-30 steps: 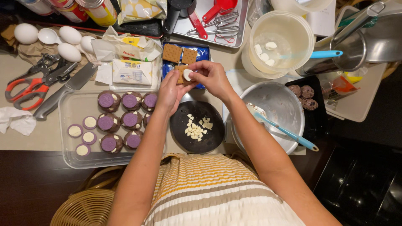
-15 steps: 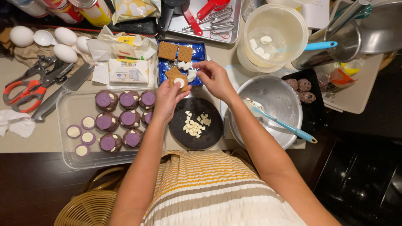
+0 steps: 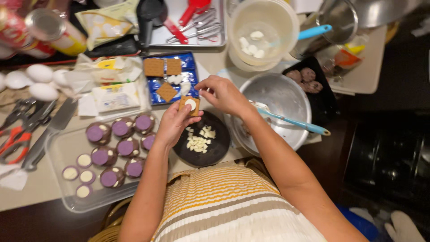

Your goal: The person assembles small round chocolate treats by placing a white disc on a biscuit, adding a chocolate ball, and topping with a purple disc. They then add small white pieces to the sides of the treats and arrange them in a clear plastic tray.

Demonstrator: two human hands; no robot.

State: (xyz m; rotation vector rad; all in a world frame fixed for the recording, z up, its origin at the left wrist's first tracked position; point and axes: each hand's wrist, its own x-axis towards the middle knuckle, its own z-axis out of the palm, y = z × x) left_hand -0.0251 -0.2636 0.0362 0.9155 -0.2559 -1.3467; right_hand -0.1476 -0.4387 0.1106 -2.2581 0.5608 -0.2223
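My left hand (image 3: 172, 125) holds a square brown cracker (image 3: 189, 105) with a white round piece on top, just above a small black plate (image 3: 218, 150) of white chopped bits. My right hand (image 3: 222, 94) hovers beside the cracker with fingers pinched, right of the blue wrapper (image 3: 190, 67) that carries more crackers and white pieces. Whether the right fingers hold anything is hidden.
A clear tray (image 3: 53, 152) of purple-topped rounds lies at left, with scissors (image 3: 15, 130) and a knife (image 3: 47, 132) beyond. A metal bowl (image 3: 280, 96) with a blue spatula (image 3: 293, 121) sits right. A plastic tub (image 3: 264, 31), eggs (image 3: 40, 74) and cans (image 3: 53, 31) stand behind.
My left hand has lifted the cracker off the blue wrapper towards me, over the black plate. My right hand drew back slightly with it.
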